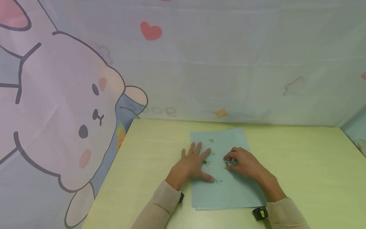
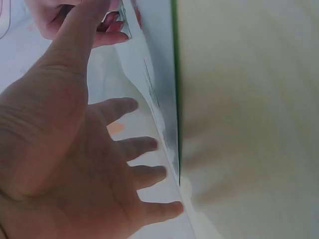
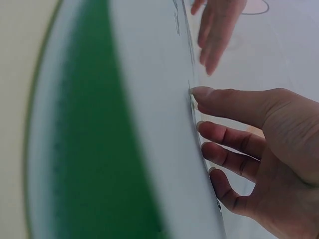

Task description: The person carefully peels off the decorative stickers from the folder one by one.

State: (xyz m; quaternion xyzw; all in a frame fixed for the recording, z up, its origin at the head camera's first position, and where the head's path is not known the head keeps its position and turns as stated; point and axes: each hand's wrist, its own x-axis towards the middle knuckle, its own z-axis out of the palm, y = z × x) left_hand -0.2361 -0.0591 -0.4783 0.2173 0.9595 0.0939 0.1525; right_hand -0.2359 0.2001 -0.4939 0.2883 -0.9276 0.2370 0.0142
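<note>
My left hand (image 1: 190, 165) lies spread on a pale blue sheet (image 1: 228, 197), its fingers apart and the palm toward the left edge. Beside its fingertips are small green sprigs (image 1: 206, 163), and a thin pale one (image 1: 218, 182) lies by the thumb tip. On the right, my right hand (image 1: 244, 162) bends its fingers down to the sheet around another green sprig (image 1: 226, 165), which shows between thumb and fingertips. From the right wrist, the curled fingers (image 3: 227, 157) meet the paper's surface, seen nearly edge-on.
Another small sprig (image 1: 211, 140) lies near the sheet's far end. More paper shows under its near edge. The sheet rests on a light yellow table (image 1: 308, 165), with a printed cartoon cloth (image 1: 217, 63) hanging behind and at the left.
</note>
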